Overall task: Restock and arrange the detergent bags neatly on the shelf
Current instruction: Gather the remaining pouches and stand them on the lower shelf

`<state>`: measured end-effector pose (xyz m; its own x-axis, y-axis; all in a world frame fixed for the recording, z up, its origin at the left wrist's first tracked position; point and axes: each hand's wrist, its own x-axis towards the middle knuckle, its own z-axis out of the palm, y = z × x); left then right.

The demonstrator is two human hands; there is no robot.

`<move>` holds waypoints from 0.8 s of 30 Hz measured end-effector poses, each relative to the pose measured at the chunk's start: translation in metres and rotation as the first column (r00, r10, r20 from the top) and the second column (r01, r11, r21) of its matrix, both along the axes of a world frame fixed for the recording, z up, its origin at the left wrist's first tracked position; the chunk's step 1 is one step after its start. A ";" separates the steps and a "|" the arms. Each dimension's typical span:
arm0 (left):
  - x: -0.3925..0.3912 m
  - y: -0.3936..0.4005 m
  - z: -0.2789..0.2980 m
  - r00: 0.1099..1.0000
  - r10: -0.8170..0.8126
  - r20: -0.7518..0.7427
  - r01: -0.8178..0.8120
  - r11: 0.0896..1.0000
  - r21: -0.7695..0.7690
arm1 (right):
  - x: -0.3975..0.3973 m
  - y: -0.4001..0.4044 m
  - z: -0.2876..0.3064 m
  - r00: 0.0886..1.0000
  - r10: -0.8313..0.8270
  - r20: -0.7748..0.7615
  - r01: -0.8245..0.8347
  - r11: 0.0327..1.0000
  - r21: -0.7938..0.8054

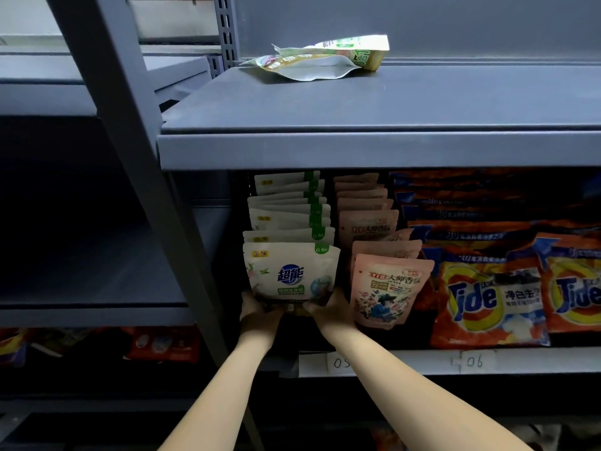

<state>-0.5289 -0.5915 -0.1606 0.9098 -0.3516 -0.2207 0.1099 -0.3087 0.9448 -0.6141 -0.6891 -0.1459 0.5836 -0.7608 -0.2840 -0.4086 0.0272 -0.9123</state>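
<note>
A white and green detergent bag (290,271) stands upright at the front of a row of like bags (289,206) on the middle shelf. My left hand (258,312) grips its lower left corner and my right hand (328,309) grips its lower right corner, fingers curled under the base. To the right stands a row of pink detergent bags (388,288), the front one leaning a little. Two loose bags (320,58) lie flat on the upper shelf (374,102).
Orange Tide bags (487,294) fill the shelf to the right of the pink row. A grey slanted upright post (156,203) crosses just left of my left hand. The shelf edge (422,361) carries labels 05 and 06. More bags lie on the lower left shelf (162,343).
</note>
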 end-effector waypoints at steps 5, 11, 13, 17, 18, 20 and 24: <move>0.002 0.005 -0.005 0.999 0.004 0.054 -0.011 0.991 0.131 | -0.005 0.003 -0.010 0.998 0.007 -0.070 -0.014 0.994 -0.104; -0.006 0.006 -0.002 0.996 0.022 0.090 -0.041 0.977 0.210 | -0.013 0.007 -0.012 0.986 0.077 -0.148 -0.106 0.974 -0.199; -0.012 0.008 0.004 0.995 0.020 0.101 -0.050 0.954 0.294 | -0.018 0.009 -0.009 0.979 0.115 -0.166 -0.152 0.962 -0.228; -0.028 0.018 0.021 0.990 -0.067 0.127 0.008 0.908 0.420 | -0.033 0.009 0.001 0.953 0.204 -0.225 -0.261 0.928 -0.264; -0.034 0.021 0.027 0.985 -0.100 0.142 0.029 0.899 0.438 | -0.039 0.009 0.006 0.946 0.217 -0.240 -0.281 0.920 -0.275; -0.048 0.027 0.042 0.969 -0.181 0.167 0.071 0.854 0.516 | -0.054 0.011 0.023 0.927 0.235 -0.293 -0.326 0.892 -0.313; -0.079 0.040 0.086 0.905 -0.304 0.298 0.042 0.762 0.647 | -0.086 0.014 0.073 0.875 0.245 -0.418 -0.437 0.771 -0.463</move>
<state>-0.6075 -0.5513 -0.0741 0.9018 -0.4177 -0.1109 -0.3138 -0.8093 0.4966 -0.6997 -0.6747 -0.0733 0.7840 -0.6104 -0.1134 -0.5594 -0.6154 -0.5552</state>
